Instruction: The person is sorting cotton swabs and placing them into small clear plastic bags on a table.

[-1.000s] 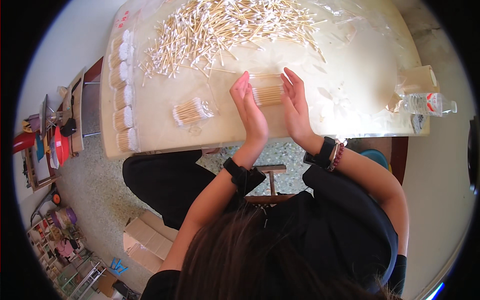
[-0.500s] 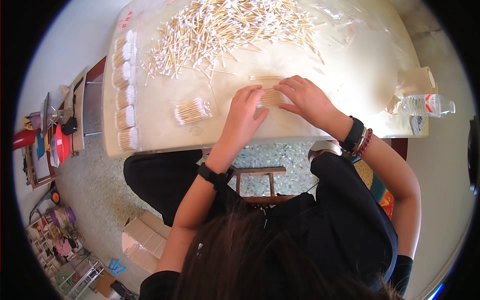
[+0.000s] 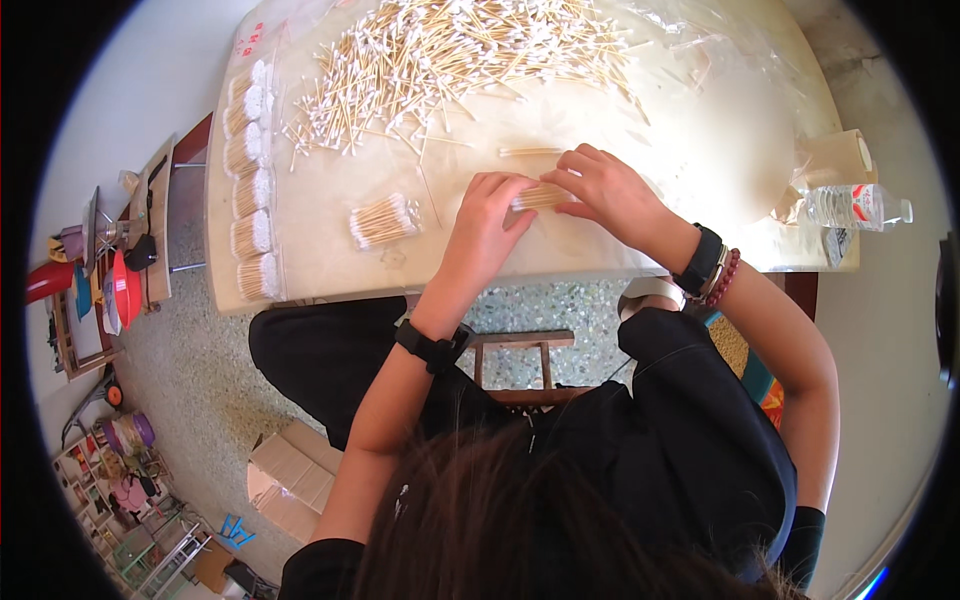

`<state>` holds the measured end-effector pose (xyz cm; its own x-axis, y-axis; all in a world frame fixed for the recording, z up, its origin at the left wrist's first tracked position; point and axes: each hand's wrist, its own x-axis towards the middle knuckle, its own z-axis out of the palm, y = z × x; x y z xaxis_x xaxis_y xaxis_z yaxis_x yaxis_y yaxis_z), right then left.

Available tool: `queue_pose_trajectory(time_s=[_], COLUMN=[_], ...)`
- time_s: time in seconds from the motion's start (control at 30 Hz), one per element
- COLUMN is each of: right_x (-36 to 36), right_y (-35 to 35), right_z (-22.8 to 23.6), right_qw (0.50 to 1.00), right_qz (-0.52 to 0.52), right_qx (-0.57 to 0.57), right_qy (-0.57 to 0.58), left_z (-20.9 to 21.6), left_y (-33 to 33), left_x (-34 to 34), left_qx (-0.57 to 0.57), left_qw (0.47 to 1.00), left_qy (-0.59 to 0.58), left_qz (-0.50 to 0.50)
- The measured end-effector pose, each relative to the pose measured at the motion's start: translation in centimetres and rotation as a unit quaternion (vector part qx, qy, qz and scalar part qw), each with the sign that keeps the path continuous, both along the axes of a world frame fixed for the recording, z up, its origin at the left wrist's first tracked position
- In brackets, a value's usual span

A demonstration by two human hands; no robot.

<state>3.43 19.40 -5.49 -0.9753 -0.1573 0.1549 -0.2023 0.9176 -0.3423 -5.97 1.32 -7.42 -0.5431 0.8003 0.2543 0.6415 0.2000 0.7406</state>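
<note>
A small bundle of cotton swabs lies crosswise between my hands at the near part of the table. My left hand has its fingers closed round the bundle's left end. At the right end, my right hand grips it with fingers and thumb; both sets of swab tips are hidden by the fingers. Just beyond the bundle lie a couple of loose swabs. To the left of my left hand rests a clear packet of swabs. Farther away spreads a big heap of loose swabs.
Several filled swab packets stand in a column along the left edge of the table. At the right edge are a plastic bottle and a brown tape roll. Below the table a wooden stool and a cardboard box show.
My fingers have drawn in on the bundle, and the swabs now sit in a narrower, tighter stack. The heap and the packets have stayed put.
</note>
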Motion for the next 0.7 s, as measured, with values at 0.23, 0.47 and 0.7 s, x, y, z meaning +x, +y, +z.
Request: queue_pose_trajectory(time_s=[0.23, 0.47, 0.7], right_x=[0.0, -0.1, 0.0], right_y=[-0.1, 0.0, 0.0], right_z=[-0.4, -0.5, -0.5], right_qw=[1.000, 0.999, 0.996], right_qz=[0.005, 0.005, -0.015], right_qx=[-0.028, -0.042, -0.085], right_qy=[-0.003, -0.009, -0.020], left_z=[-0.7, -1.2, -1.1], left_y=[-0.3, -0.3, -0.2], left_x=[-0.1, -0.2, 0.1], left_qx=[0.013, 0.028, 0.027], left_qw=[1.000, 0.998, 0.999], left_qy=[0.001, 0.058, 0.036], left_qz=[0.004, -0.013, -0.014])
